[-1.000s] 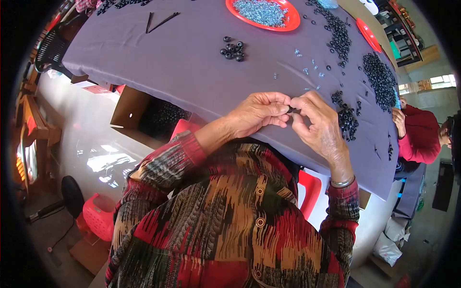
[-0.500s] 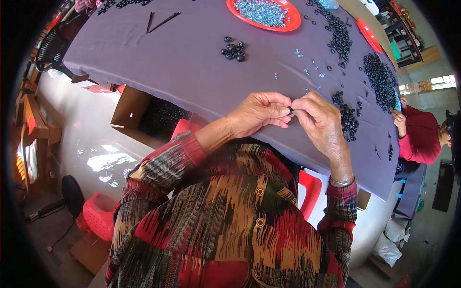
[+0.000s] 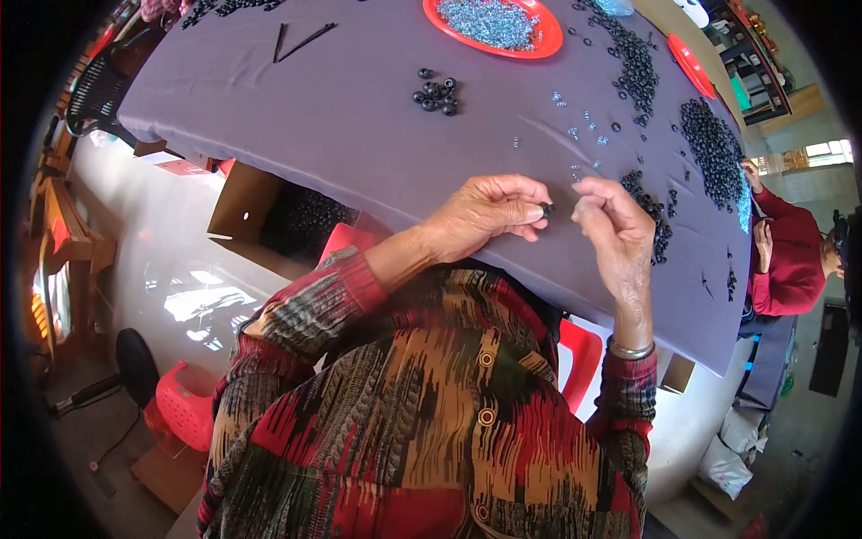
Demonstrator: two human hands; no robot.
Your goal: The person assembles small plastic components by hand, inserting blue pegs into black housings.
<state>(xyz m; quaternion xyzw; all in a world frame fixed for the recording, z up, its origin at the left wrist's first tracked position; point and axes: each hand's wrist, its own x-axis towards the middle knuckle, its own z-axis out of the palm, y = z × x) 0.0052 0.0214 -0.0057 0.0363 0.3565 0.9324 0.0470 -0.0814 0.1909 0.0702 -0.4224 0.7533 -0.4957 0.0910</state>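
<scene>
Near the table's front edge, my left hand (image 3: 489, 214) pinches a small black plastic part (image 3: 546, 209) between thumb and fingertips. The fingers hide much of it, so its exact kind is unclear. My right hand (image 3: 620, 229) is just to the right, apart from the part. Its fingers are bent and its fingertips are blurred, with thumb and forefinger apart and nothing visible between them. Several small clear-blue springs (image 3: 575, 134) lie loose beyond my hands. A pile of small black parts (image 3: 660, 235) sits right beside my right hand.
A red plate (image 3: 549, 38) of clear-blue pieces stands at the far side. Black round beads (image 3: 437, 93) lie in a cluster, with larger black heaps (image 3: 709, 153) to the right. A co-worker (image 3: 790, 251) in red sits at the right edge. An open cardboard box (image 3: 242, 211) stands below the table.
My right hand has drawn back to the right, away from the black part. My left hand keeps its pinch almost in place. The co-worker's hands have moved.
</scene>
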